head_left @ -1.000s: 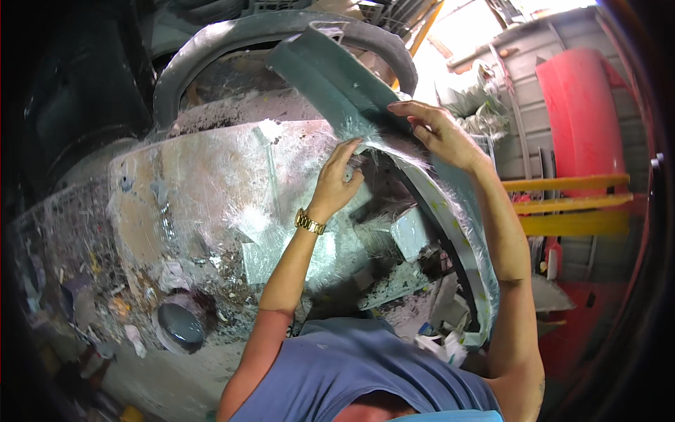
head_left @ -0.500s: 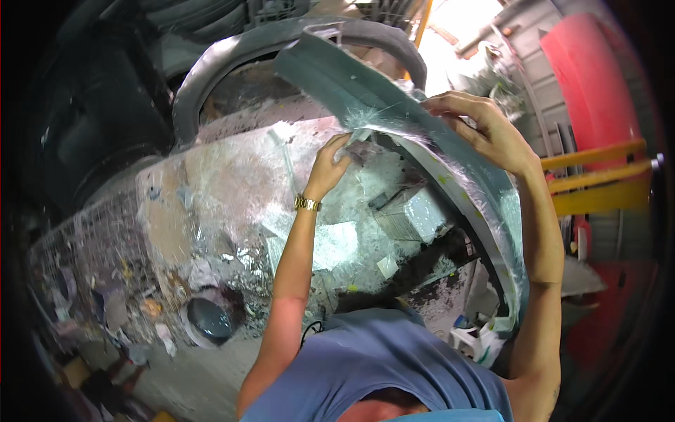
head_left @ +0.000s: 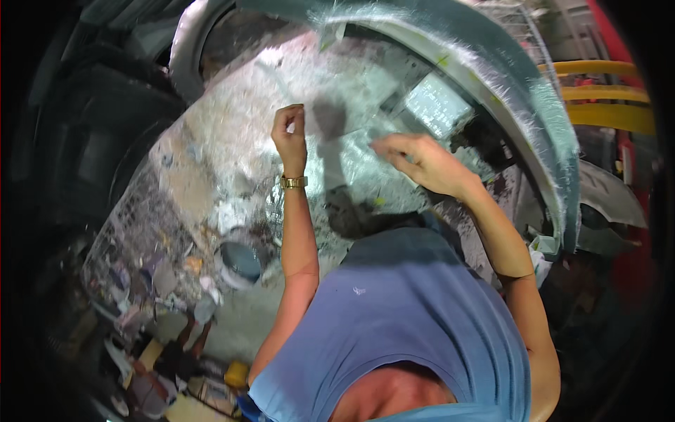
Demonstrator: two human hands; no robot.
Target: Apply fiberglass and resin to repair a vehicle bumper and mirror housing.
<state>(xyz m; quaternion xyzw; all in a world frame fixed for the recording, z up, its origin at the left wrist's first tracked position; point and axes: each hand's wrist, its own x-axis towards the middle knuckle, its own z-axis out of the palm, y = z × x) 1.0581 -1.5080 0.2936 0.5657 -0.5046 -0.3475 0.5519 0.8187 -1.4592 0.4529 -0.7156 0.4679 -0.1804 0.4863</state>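
Note:
My left hand (head_left: 290, 133), with a gold watch (head_left: 294, 182) at its wrist, is raised over the stained worktable (head_left: 232, 126). Its thumb and fingertips meet in a pinch; whatever may be between them is too small to make out. A pale strip (head_left: 276, 81) lies just beyond those fingers. My right hand (head_left: 425, 165), slightly blurred, hovers above a thin translucent sheet (head_left: 355, 165), fingers loosely bent and nothing visible in them. Neither hand touches the long curved grey-green panel (head_left: 524, 81), whose inner edge bristles with fine whitish fibres.
Inside the panel's curve sits a whitish block (head_left: 439, 105). A bucket of grey liquid (head_left: 241, 259) stands at the left front among scraps. Dark moulded panels (head_left: 119, 133) fill the far left, a grey arch (head_left: 184, 60) the back. Yellow bars (head_left: 605, 118) are at the right.
Both hands have come off the curved panel: the left moved left, the right came left and nearer to me. The view has shifted, so the panel appears higher and farther right.

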